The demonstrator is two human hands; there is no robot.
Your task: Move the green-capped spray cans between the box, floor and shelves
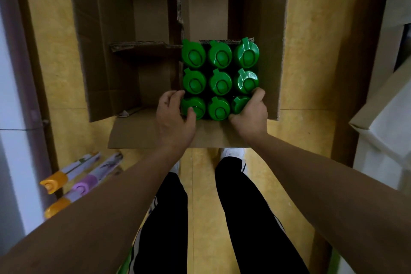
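Box (106,55) – hands (curled) gripping bottles (219,80).

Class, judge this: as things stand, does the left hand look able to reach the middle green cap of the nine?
Probably yes. The left hand grips the near-left cap; the middle cap stands uncovered just beyond, with the box open above.

Nine green-capped bottles (220,83), one cardboard box (106,51), three bottles lying aside (73,184)

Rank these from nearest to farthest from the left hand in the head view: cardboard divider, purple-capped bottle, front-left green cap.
1. Front-left green cap, gripped by the left hand.
2. Cardboard divider, farther back inside the box.
3. Purple-capped bottle, on the floor at the left.
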